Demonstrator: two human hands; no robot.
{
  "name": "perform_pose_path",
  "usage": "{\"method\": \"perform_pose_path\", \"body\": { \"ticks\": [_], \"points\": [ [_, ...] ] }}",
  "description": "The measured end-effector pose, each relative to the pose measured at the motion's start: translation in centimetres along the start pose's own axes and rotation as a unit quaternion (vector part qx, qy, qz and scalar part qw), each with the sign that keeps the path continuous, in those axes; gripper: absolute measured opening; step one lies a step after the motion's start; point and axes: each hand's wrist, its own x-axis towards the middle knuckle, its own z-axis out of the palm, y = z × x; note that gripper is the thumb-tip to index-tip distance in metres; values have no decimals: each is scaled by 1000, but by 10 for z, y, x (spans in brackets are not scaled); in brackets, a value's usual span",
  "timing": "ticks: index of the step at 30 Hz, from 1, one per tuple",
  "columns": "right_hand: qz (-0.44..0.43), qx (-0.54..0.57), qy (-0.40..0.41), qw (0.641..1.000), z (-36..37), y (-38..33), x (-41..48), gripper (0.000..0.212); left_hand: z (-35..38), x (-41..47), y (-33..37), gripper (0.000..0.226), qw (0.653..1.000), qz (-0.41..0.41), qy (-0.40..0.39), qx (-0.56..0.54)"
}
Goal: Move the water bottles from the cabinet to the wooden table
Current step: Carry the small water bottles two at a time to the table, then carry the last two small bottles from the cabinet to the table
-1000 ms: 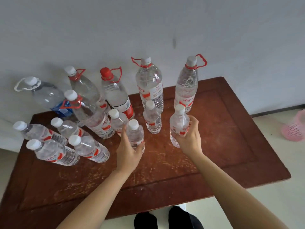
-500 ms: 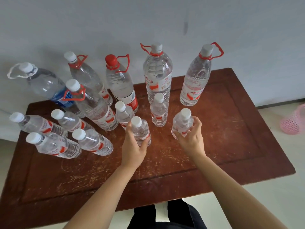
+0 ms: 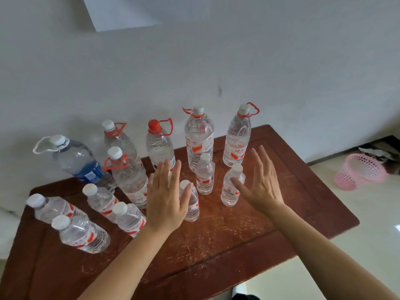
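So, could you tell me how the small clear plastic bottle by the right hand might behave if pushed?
The small clear plastic bottle stands upright, tall and narrow, so a push near its top would probably tip it. It looks full, so likely weighty for its size. Its thin-looking wall may dent when squeezed.

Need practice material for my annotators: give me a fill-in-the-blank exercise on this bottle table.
The left hand and the right hand are both ____, gripping nothing.
Exactly one large bottle has a ____ cap.
The basket on the floor is ____.
The white-handled bottle carries a ____ label.
Missing words: open; red; pink; blue.
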Motion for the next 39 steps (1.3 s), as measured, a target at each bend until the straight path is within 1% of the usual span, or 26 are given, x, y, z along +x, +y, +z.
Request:
{"method": "perform_pose_path", "body": {
  "ticks": [3,5,7,9,10,12,13,14,15,18,21,22,24,27,28,32,33,34,37,38,39],
  "points": [
    [-13,-85,72,994,-32,-5,1,87,-7,28,9,66,998,38,2,40],
    [0,-129,111,985,-56,-3,-8,82,-3,43,25,67,997,52,-6,48],
    [48,-160,142,976,-83,-2,-28,78,0,51,47,67,995,91,-17,44],
    [108,-221,172,954,-117,1,-63,76,4,56,84,67,987,155,-22,26],
    [112,-243,161,950,-121,-2,-66,75,4,59,88,67,987,160,-14,25],
    [145,-307,159,927,-154,1,-97,70,4,62,131,66,981,193,-14,-6],
    [167,-334,173,912,-183,4,-120,68,1,60,165,66,975,219,-21,-27],
    [185,-350,182,900,-197,4,-134,66,-2,57,182,65,970,238,-20,-40],
    [209,-375,205,880,-233,6,-166,65,-9,47,226,65,959,274,-16,-65],
    [240,-429,235,839,-294,4,-234,66,-27,22,308,66,931,349,-9,-105],
    [289,-470,266,790,-364,-8,-342,69,-54,-39,407,66,890,423,-6,-168],
    [320,-492,277,761,-392,-15,-395,70,-68,-75,451,66,869,453,-6,-200],
    [338,-517,289,732,-427,-26,-466,70,-83,-126,502,66,848,478,-20,-230],
    [397,-566,296,660,-481,-57,-597,72,-114,-238,589,65,791,540,-58,-281],
    [408,-575,300,642,-495,-68,-628,72,-122,-268,606,66,776,555,-71,-290],
    [501,-594,320,542,-536,-128,-777,73,-172,-410,688,67,680,641,-102,-341],
    [508,-598,320,531,-542,-139,-803,73,-181,-435,704,67,663,656,-102,-346],
    [520,-604,321,512,-549,-151,-831,73,-194,-463,721,67,641,673,-109,-354],
    [583,-604,309,448,-560,-183,-911,73,-219,-550,769,67,575,713,-113,-384],
    [605,-602,307,422,-562,-197,-940,72,-228,-584,784,67,550,726,-122,-395],
    [618,-600,308,404,-564,-207,-960,72,-235,-608,796,67,532,733,-126,-404]
  ]
}}
